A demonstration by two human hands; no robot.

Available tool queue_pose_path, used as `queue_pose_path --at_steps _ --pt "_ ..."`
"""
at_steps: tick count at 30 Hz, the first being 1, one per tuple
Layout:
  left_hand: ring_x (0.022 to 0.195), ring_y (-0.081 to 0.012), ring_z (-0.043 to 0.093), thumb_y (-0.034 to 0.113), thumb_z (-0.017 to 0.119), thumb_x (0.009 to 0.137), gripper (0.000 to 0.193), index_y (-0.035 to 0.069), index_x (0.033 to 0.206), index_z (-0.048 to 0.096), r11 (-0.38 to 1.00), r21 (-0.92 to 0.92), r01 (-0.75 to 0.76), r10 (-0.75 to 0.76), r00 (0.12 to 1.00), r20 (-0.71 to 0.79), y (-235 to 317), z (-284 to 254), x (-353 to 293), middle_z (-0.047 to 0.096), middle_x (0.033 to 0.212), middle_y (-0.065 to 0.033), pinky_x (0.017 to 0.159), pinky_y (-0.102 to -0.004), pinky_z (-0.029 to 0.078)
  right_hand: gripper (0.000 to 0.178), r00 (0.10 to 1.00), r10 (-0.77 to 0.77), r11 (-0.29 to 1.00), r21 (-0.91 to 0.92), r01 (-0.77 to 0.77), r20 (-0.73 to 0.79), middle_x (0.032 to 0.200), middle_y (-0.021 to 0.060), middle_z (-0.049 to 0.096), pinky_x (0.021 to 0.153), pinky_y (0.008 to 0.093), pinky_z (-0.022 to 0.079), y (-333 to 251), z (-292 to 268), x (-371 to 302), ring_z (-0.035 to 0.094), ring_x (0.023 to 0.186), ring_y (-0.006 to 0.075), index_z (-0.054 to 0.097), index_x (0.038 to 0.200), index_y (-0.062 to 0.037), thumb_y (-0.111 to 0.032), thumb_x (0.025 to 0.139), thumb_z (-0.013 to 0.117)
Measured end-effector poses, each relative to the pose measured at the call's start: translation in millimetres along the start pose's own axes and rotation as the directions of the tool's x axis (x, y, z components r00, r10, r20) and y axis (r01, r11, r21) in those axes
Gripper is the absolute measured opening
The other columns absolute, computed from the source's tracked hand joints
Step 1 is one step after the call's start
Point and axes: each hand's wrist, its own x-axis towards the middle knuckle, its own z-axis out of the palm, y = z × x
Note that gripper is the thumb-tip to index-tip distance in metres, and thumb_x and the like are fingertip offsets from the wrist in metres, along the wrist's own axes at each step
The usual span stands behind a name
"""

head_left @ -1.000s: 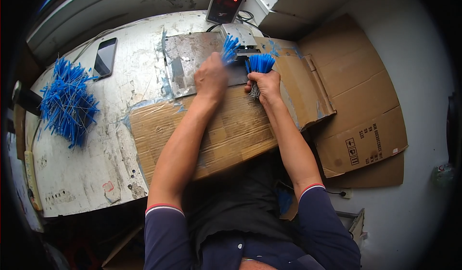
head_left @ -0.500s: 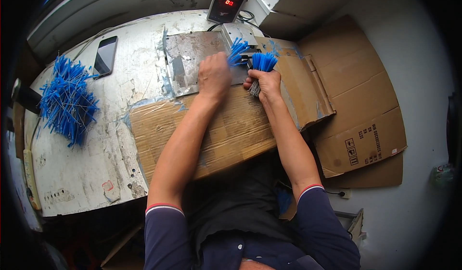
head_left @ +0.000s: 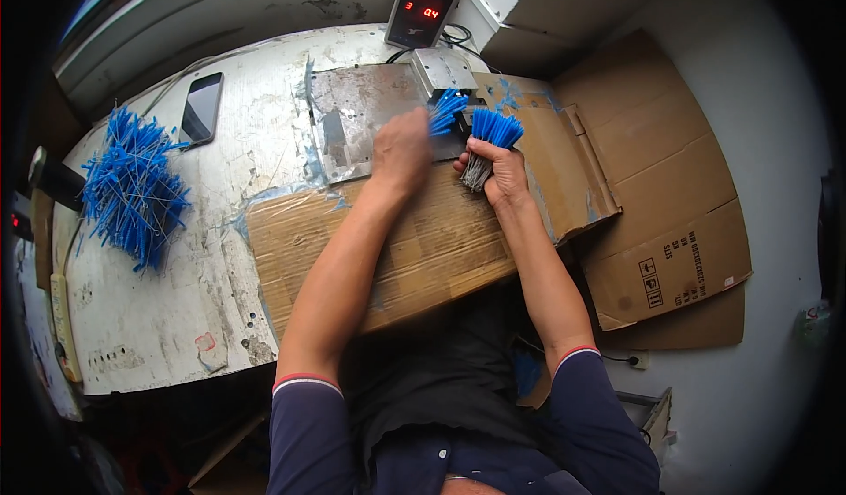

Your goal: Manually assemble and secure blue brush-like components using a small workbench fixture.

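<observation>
My right hand is closed round a thick bundle of blue-ended wires. Their blue ends point up and away from me, and thin grey metal stems stick out below the fingers. Just left of it, my left hand is smeared by motion, its fingers curled. A smaller bunch of blue-ended wires fans out from those fingers towards a small metal device. The left hand hovers over a worn metal plate; its fingertips are partly hidden.
A large heap of blue-ended wires lies on the white table at left, near a phone. A display box with red digits stands behind the device. Flattened cardboard covers the front edge; a cardboard box is at right.
The red digits on the display have changed. Both hands keep their bundles close together over the metal plate, and the whole view has shifted slightly.
</observation>
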Motion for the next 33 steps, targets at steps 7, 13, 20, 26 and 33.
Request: queue_pose_path --at_steps 7,13,20,26,33 --pt "0.084 -0.0352 0.066 0.001 0.060 0.082 0.012 0.005 0.093 0.056 1.000 0.014 0.004 -0.004 1.000 0.023 4 -3 -4 0.066 0.085 -0.0155 0.075 -0.0466 0.053 0.010 0.994 0.101 0.995 0.006 -0.102 0.051 0.077 0.0118 0.067 0.063 0.0397 0.061 -2 -5 -4 0.068 0.066 0.0231 0.067 0.087 0.0012 -0.004 0.082 0.073" --pt "0.086 -0.0346 0.066 0.003 0.058 0.085 0.010 0.005 0.094 0.057 0.995 0.080 -0.065 0.058 0.994 0.090 6 6 -4 0.065 0.085 -0.0159 0.075 -0.0446 0.054 0.014 0.983 0.140 0.988 0.054 -0.147 0.116 0.077 0.0114 0.069 0.059 0.0418 0.062 -2 -15 0 0.070 0.065 0.0234 0.070 0.089 0.0023 -0.002 0.077 0.075" --pt "0.080 -0.0361 0.071 0.006 0.058 0.092 0.011 0.005 0.103 0.057 0.969 -0.141 0.202 -0.205 0.979 -0.008 3 1 7 0.071 0.085 -0.0150 0.070 -0.0475 0.054 0.015 0.952 0.204 0.978 -0.007 -0.208 0.228 0.074 0.0110 0.068 0.056 0.0407 0.062 -5 2 -7 0.068 0.062 0.0229 0.068 0.090 0.0012 -0.002 0.077 0.075" --pt "0.081 -0.0396 0.071 0.011 0.067 0.093 0.012 0.005 0.102 0.061 0.833 -0.509 0.217 -0.256 0.967 -0.006 4 4 9 0.070 0.084 -0.0202 0.068 -0.0441 0.053 0.022 0.953 0.158 0.966 -0.241 -0.095 0.257 0.077 0.0090 0.067 0.054 0.0363 0.059 -7 25 -19 0.067 0.060 0.0204 0.064 0.099 -0.0005 -0.001 0.079 0.074" --pt "0.089 -0.0483 0.064 0.004 0.061 0.086 0.016 0.006 0.102 0.059 0.815 -0.564 0.129 -0.263 0.951 -0.163 12 21 4 0.067 0.089 -0.0231 0.075 -0.0545 0.050 0.011 0.948 0.193 0.977 -0.140 -0.162 0.252 0.080 0.0040 0.067 0.058 0.0324 0.055 17 -10 3 0.065 0.067 0.0165 0.067 0.099 -0.0046 -0.008 0.089 0.071"
